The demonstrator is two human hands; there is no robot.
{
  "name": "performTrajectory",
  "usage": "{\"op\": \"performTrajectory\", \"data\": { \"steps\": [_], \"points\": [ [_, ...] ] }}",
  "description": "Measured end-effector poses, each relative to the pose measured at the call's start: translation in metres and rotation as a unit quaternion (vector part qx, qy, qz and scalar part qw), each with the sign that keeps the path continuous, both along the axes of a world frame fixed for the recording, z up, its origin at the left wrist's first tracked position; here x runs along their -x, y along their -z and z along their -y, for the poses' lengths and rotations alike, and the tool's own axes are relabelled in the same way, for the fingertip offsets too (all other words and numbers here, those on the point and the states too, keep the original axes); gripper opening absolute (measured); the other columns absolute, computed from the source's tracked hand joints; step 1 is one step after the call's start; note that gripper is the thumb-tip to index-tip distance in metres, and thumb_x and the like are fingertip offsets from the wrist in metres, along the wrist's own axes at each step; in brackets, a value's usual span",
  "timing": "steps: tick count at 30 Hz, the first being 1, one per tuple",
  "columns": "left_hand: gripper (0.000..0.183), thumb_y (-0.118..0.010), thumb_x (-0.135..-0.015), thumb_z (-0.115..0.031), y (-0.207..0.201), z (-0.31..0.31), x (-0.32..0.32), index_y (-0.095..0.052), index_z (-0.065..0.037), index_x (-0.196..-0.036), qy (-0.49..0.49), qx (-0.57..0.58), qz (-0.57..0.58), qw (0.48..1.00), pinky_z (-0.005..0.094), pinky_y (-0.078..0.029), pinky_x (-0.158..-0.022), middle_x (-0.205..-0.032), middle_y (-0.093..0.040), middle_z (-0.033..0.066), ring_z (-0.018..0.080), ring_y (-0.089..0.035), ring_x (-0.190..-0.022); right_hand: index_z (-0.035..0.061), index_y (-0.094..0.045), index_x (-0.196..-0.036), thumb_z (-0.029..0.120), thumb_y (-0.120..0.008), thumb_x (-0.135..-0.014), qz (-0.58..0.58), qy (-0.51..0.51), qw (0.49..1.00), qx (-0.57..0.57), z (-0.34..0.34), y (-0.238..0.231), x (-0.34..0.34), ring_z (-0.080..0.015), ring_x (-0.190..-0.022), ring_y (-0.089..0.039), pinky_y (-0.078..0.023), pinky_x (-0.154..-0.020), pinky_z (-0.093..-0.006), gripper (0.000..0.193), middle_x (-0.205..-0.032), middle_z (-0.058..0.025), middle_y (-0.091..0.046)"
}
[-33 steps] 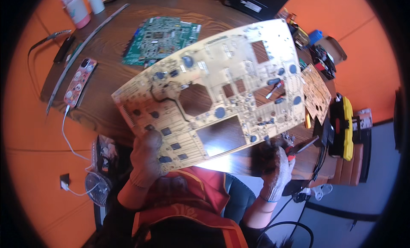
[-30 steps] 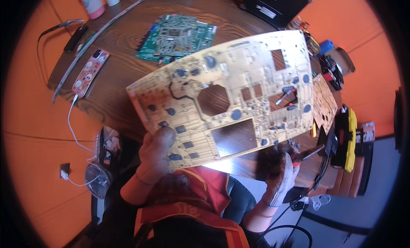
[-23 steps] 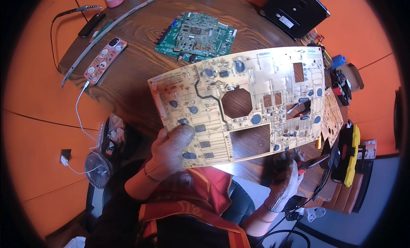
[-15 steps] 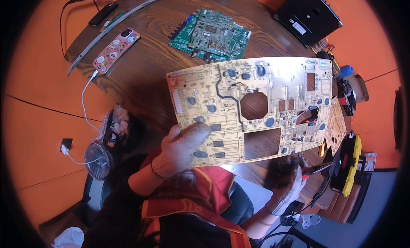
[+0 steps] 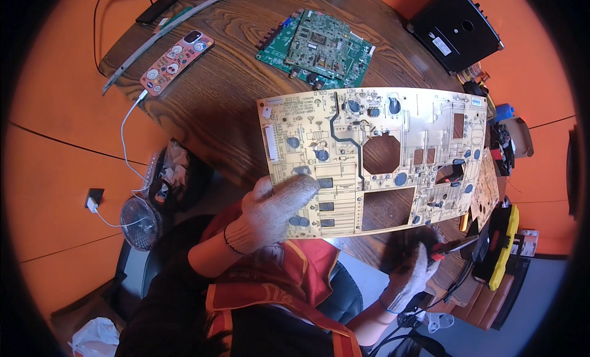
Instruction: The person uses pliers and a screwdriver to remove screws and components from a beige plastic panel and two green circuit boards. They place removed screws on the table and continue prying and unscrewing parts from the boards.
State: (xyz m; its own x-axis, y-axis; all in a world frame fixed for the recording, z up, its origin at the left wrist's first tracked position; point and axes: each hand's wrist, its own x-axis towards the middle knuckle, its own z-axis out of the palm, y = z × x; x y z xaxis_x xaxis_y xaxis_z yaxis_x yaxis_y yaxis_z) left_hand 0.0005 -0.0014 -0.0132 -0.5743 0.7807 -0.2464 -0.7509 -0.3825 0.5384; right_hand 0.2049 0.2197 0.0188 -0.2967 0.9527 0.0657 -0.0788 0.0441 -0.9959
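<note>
From where I stand, the large cream circuit board with rectangular and octagonal cut-outs [image 5: 344,172] is held up over the near side of the dark brown wooden table [image 5: 215,117], hiding much of the tabletop and part of a smaller tan board [image 5: 485,191] at the right. Beyond it sits a stack of green circuit boards [image 5: 319,46]; a pink patterned phone [image 5: 175,62] lies to the left beside a long grey strip [image 5: 178,26]. A black box [image 5: 456,31] stands at the far right, a yellow-and-black case [image 5: 505,252] nearer.

The gloved left hand [image 5: 273,210] grips the board's lower left edge. The gloved right hand [image 5: 412,278] is wrapped around a red-handled metal tool [image 5: 460,244], just below the board.

A second ago the board slanted up to the right; now it looks nearly level, and the glare within its big rectangular opening is gone.
</note>
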Motion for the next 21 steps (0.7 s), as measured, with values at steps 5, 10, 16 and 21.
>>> {"op": "performTrajectory", "data": {
  "steps": [5, 10, 16, 21],
  "points": [
    [0.05, -0.046, -0.096, -0.025, -0.009, 0.003, 0.009, -0.045, 0.003, -0.137, 0.029, 0.127, -0.366, 0.921, 0.037, -0.037, -0.109, -0.135, -0.053, 0.0171, 0.0236, -0.051, -0.126, 0.0012, -0.048, -0.135, 0.012, -0.065, -0.089, 0.003, 0.034, 0.999, -0.021, 0.01, 0.003, 0.001, -0.0159, -0.099, -0.063, -0.052, -0.085, -0.0262, 0.051, -0.116, -0.0112, -0.062],
    [0.037, -0.057, -0.086, -0.003, -0.012, 0.014, 0.015, -0.061, 0.001, -0.122, -0.11, 0.222, -0.587, 0.771, 0.031, -0.042, -0.103, -0.122, -0.065, 0.0096, 0.0197, -0.059, -0.117, -0.0025, -0.046, -0.135, 0.011, -0.056, -0.09, -0.078, -0.05, 0.995, 0.025, 0.009, -0.03, -0.019, -0.0258, -0.097, -0.065, -0.053, -0.082, -0.032, 0.048, -0.114, -0.0174, -0.063],
    [0.033, -0.061, -0.092, -0.011, -0.04, 0.029, 0.021, -0.061, 0.0, -0.123, 0.014, 0.145, -0.209, 0.967, 0.025, -0.051, -0.091, -0.122, -0.065, 0.0098, 0.0145, -0.063, -0.109, -0.0019, -0.046, -0.135, 0.008, -0.058, -0.089, -0.218, -0.106, 0.958, 0.154, 0.015, -0.072, -0.055, -0.031, -0.106, -0.063, -0.054, -0.088, -0.0408, 0.049, -0.121, -0.0208, -0.06],
    [0.033, -0.061, -0.096, -0.016, -0.055, 0.026, 0.014, -0.061, 0.001, -0.123, 0.063, 0.126, -0.157, 0.977, 0.0242, -0.055, -0.083, -0.117, -0.067, 0.0113, 0.0136, -0.066, -0.099, -0.0027, -0.041, -0.14, 0.006, -0.059, -0.087, -0.273, -0.225, 0.895, 0.272, 0.034, -0.091, -0.049, -0.034, -0.118, -0.057, -0.051, -0.096, -0.049, 0.056, -0.13, -0.0211, -0.055]
  ]
}}
